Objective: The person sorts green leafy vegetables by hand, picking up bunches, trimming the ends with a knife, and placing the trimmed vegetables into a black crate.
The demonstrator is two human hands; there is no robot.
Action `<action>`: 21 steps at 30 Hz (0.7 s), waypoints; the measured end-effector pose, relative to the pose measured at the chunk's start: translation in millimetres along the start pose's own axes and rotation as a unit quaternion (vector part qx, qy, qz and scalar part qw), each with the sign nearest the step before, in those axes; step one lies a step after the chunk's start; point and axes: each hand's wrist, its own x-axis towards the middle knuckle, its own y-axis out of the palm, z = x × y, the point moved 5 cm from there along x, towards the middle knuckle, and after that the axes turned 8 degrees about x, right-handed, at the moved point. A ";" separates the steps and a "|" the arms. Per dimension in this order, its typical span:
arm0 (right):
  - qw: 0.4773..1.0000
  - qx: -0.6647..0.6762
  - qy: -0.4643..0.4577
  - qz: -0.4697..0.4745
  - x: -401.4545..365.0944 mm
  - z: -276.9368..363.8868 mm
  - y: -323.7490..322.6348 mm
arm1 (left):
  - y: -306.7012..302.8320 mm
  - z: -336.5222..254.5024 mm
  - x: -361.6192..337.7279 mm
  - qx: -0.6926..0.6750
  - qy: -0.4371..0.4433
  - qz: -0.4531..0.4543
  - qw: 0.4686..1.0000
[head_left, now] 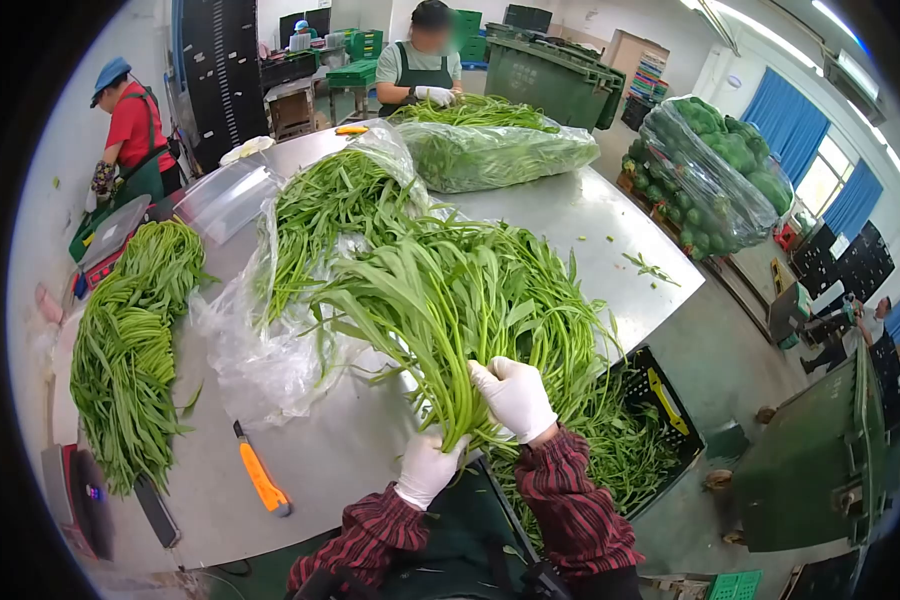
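Note:
A bunch of long-stemmed leafy greens (440, 340) stands over the near edge of the metal table. My left hand (429, 468), in a white glove, is closed round the lower ends of the stems. Higher up on the right side, my gloved right hand (515, 398) is closed against the stems of the same bunch. Behind it lies a big pile of loose greens (530, 270). An orange cutter (261, 475) rests on the table left of my left hand. Bundled greens (135, 350) are stacked along the table's left side.
Crumpled clear plastic (270, 370) lies mid-table. A black crate (660, 400) of greens stands at the right edge. A co-worker (420, 65) handles greens by a filled bag (500, 155) across the metal table (630, 240); another person (135, 130) stands far left.

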 end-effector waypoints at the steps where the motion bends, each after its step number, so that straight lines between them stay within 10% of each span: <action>1: 0.999 0.027 0.035 0.019 1.8 -3.5 2.5 | -1.8 0.1 0.1 0.010 0.001 0.004 1.000; 14: 0.973 -0.202 -0.078 0.076 3.6 -6.9 3.5 | -8.6 -9.0 0.7 0.139 0.040 -0.031 0.989; 17: 0.978 -0.192 -0.064 0.050 -5.4 -11.1 15.8 | -5.7 -4.9 0.9 0.079 0.027 -0.010 0.996; 19: 0.959 -0.205 -0.188 -0.059 -22.0 -6.9 23.1 | 5.8 0.7 -2.5 -0.242 -0.206 0.092 0.944; 21: 0.964 -0.143 -0.224 -0.027 -40.9 -18.3 39.7 | 0.8 -8.9 1.8 -0.307 -0.202 0.048 0.929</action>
